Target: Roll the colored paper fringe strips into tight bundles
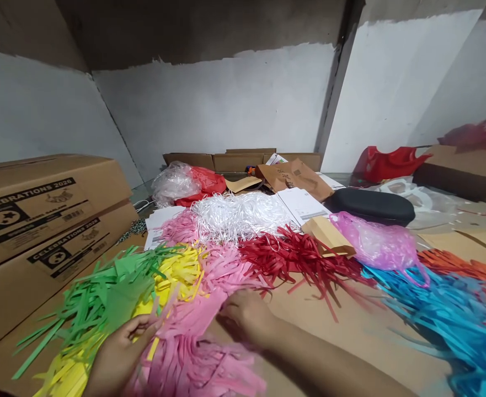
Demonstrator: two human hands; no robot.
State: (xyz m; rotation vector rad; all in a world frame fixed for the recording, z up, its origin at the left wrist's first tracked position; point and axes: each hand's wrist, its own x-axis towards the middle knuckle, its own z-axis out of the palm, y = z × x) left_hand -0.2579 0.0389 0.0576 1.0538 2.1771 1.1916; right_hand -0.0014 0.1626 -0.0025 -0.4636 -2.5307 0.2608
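Pink fringed tissue paper (197, 317) lies in front of me, its cut strips spreading toward the near edge. My left hand (122, 350) is closed at its left side, with thumb and fingers pinching a pink strip. At the upper right edge of the same sheet, my right hand (246, 317) is curled, fingertips closed on the paper and partly hidden, slightly blurred. Yellow fringe (180, 273) and green fringe (118, 281) lie to the left. Beyond my right hand is dark red fringe (296, 256), and a further pink fringe (226, 267) lies behind the sheet.
Cardboard boxes (48, 220) are stacked at left. A heap of white string (243, 215), a black case (370, 207) and a pink plastic bag (379, 242) lie further back. Blue fringe (445, 314) and orange fringe (470, 270) are at right. Cardboard (309, 309) covers the surface.
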